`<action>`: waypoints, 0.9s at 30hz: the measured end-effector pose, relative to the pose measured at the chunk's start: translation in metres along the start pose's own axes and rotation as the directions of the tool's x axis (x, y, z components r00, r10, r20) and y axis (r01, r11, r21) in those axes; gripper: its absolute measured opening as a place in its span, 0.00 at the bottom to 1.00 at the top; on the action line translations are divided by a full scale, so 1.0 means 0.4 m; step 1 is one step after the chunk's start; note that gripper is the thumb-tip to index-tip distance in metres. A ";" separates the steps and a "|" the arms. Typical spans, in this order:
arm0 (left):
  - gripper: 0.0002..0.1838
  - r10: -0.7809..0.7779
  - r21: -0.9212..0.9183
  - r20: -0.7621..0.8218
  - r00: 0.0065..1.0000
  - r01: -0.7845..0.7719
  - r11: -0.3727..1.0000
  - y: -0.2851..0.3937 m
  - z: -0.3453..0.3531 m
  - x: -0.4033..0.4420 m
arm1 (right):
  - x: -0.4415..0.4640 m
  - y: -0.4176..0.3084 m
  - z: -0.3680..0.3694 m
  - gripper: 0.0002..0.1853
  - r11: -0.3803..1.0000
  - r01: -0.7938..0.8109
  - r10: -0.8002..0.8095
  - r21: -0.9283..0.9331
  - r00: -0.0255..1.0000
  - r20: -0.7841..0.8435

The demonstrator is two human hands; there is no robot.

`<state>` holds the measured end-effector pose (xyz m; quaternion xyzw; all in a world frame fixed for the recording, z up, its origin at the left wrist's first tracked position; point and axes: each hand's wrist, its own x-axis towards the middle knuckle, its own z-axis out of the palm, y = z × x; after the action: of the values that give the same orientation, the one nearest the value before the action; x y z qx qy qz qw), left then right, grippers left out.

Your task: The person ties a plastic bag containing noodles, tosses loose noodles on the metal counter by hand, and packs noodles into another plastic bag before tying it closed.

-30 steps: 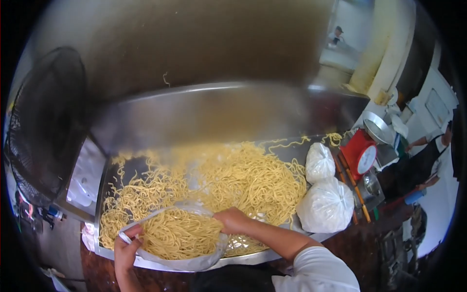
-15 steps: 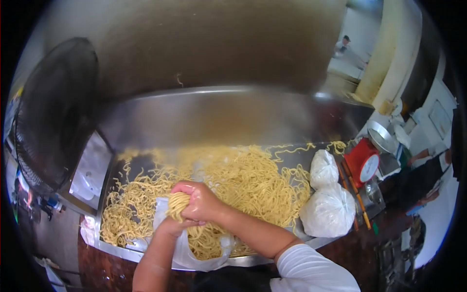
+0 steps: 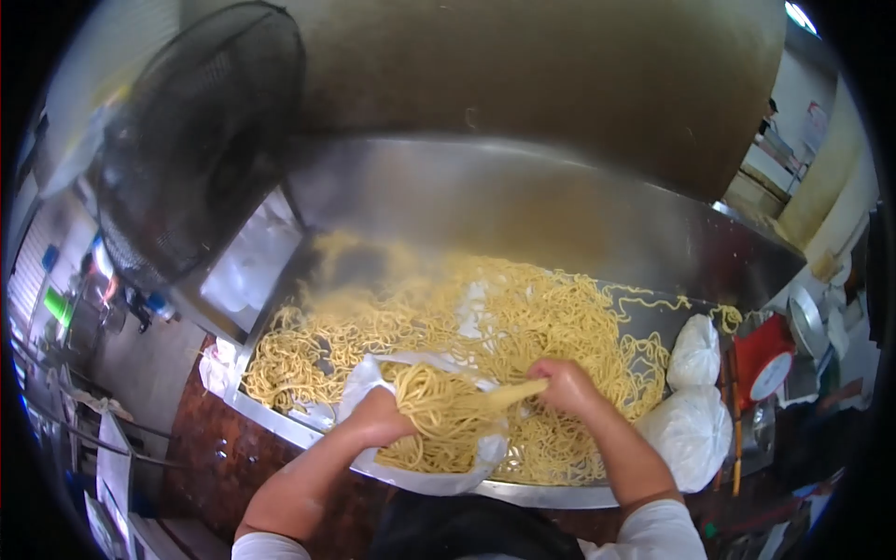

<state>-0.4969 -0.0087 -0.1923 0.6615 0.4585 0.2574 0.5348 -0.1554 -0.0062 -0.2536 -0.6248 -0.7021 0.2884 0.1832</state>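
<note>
A thick bunch of yellow noodles (image 3: pixel 439 397) stretches between my two hands above an open white plastic bag (image 3: pixel 429 481). My left hand (image 3: pixel 383 418) holds the looped end of the bunch at the bag's left side, its fingers partly hidden by strands. My right hand (image 3: pixel 563 385) is closed around the other end, where the strands draw together. More noodles fill the bag underneath. Behind and to both sides, loose noodles (image 3: pixel 551 327) lie spread over the metal tray (image 3: pixel 280 425).
Two filled white bags (image 3: pixel 689 434) stand at the tray's right end, beside orange-brown sticks (image 3: pixel 735 439) and a red scale (image 3: pixel 765 359). A large dark fan (image 3: pixel 201 140) stands at the left. A tall metal panel (image 3: pixel 523 187) rises along the back.
My hands were together on a folded bunch of noodles; they have now moved apart, my right hand drawing one end rightward. The view has shifted, and the bag's mouth shows more.
</note>
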 end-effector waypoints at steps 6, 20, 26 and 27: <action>0.28 -0.334 0.736 -0.182 0.925 0.354 0.577 0.013 -0.003 -0.022 | 0.027 0.081 -0.151 0.24 0.998 -0.059 0.063 0.021 0.937 -0.345; 0.28 -0.344 0.729 -0.243 0.907 0.405 0.552 -0.043 -0.037 -0.053 | 0.068 0.578 -0.381 0.20 0.903 -0.419 0.206 -0.098 0.620 -0.757; 0.20 -0.025 0.382 -0.422 0.906 0.203 0.901 -0.108 -0.085 -0.075 | 0.063 0.386 -0.461 0.24 0.888 -0.310 0.348 -0.340 0.936 0.057; 0.19 0.004 0.435 -0.404 0.915 0.188 0.881 -0.060 -0.088 -0.082 | 0.061 0.294 -0.454 0.30 0.917 -0.303 0.329 -0.260 0.942 0.060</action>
<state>-0.5488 -0.0208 -0.1997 0.6818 0.6358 0.2413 0.2697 0.0439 0.0561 -0.1915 -0.7323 -0.6307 0.2562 0.0187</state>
